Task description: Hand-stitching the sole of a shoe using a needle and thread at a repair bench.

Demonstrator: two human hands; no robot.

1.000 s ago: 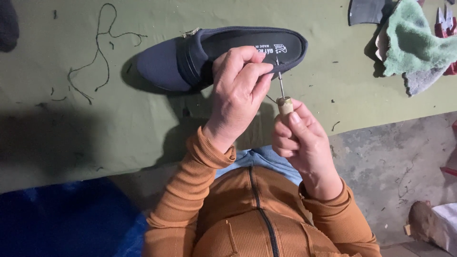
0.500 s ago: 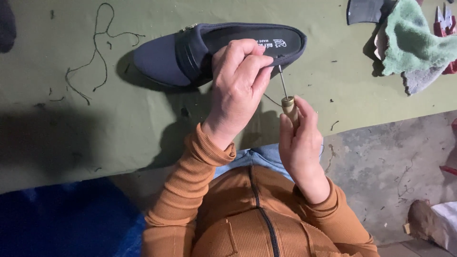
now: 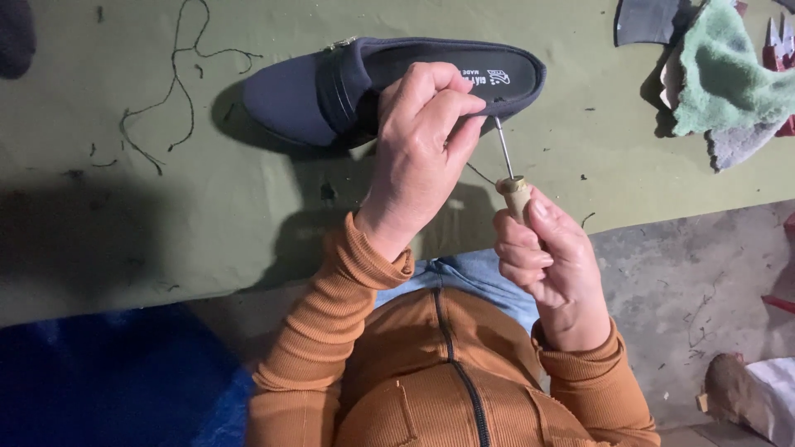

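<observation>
While left hand (image 3: 422, 141) pinches thread at shoe (image 3: 331, 91) | right hand (image 3: 551, 257) grips awl (image 3: 509, 170)

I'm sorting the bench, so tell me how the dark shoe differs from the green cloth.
The dark shoe is navy, smooth and firmly shaped; the green cloth is fuzzy, soft and crumpled. The shoe lies mid-table under the left hand, while the cloth sits untouched at the far right edge. Both rest on the olive table cover.
</observation>
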